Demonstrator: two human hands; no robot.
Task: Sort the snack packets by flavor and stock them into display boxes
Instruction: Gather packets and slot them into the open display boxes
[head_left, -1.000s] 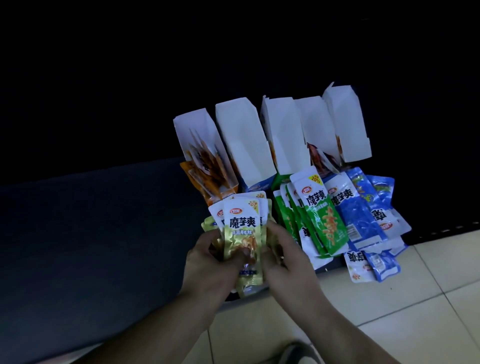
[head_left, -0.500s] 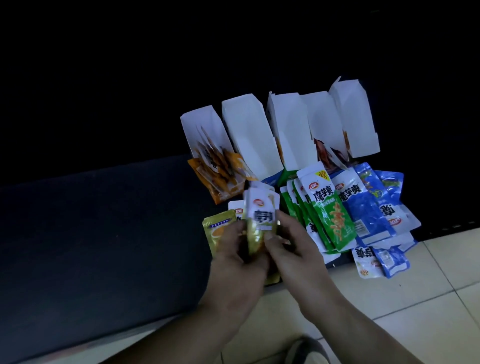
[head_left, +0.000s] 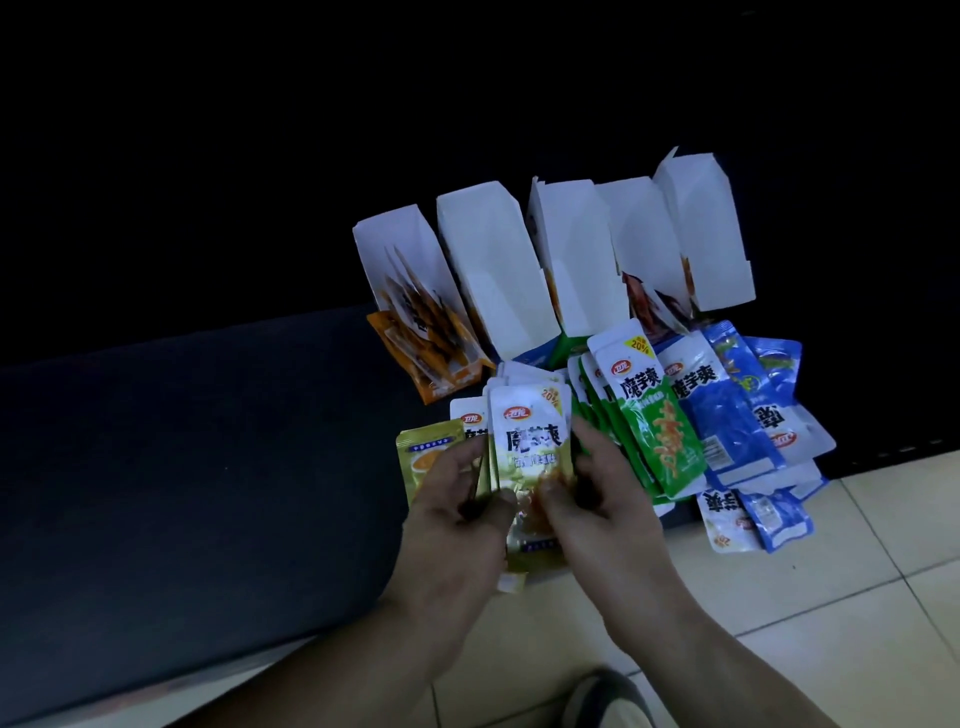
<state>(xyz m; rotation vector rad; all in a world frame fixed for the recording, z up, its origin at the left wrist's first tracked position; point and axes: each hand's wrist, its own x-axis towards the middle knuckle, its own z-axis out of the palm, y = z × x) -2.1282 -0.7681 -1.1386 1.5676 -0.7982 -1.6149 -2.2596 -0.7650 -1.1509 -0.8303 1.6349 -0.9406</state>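
Over the near edge of the dark counter (head_left: 208, 467), both hands are clamped on one fanned stack of yellow packets (head_left: 524, 447): left hand (head_left: 457, 525) on its left edge, right hand (head_left: 597, 509) on its right, thumbs on the front.

Step as I read it: square the stack, then load a box. The second display box (head_left: 488, 270) looks empty (the first display box (head_left: 400, 249) holds the orange packets (head_left: 431, 338)), so that's my target.

- Get the bottom edges flush first, with all logos facing one way.
- The stray yellow packet (head_left: 426, 457) at my left fingers should join the stack before loading.
- Stay clear of the green pile (head_left: 654, 441) just beside my right hand.
- The blue pile (head_left: 727, 421) spills past the counter edge, so I shouldn't nudge it.
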